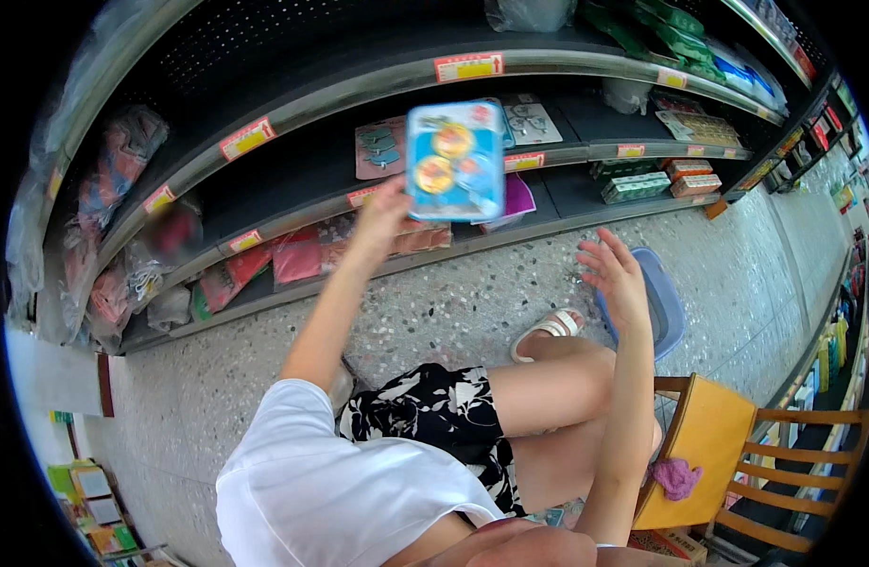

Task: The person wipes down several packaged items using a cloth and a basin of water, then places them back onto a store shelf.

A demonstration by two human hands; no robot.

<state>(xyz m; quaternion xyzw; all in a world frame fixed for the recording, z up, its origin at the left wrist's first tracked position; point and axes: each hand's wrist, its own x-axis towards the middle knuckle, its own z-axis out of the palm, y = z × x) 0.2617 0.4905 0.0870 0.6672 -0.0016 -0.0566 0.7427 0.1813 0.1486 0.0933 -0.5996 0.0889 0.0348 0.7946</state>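
My left hand [387, 211] grips the lower left edge of a blue and white blister pack [454, 161]. Round yellow pieces show on its front, slightly blurred. The pack is held up before the lower shelves and hides part of what lies behind. My right hand [618, 278] is raised with its fingers apart and holds nothing, above the floor by a grey-blue plastic basin [664, 305]. Behind the pack, a pink card of blue hooks [380, 150] and a white card of hooks [532, 122] lie on the middle shelf [583, 133].
Bagged goods [126, 163] hang at the left shelf end. Pink and red packets [297, 256] lie on the bottom shelf, with small boxes [636, 186] farther right. A wooden chair [718, 446] with a purple cloth [677, 479] stands close on my right.
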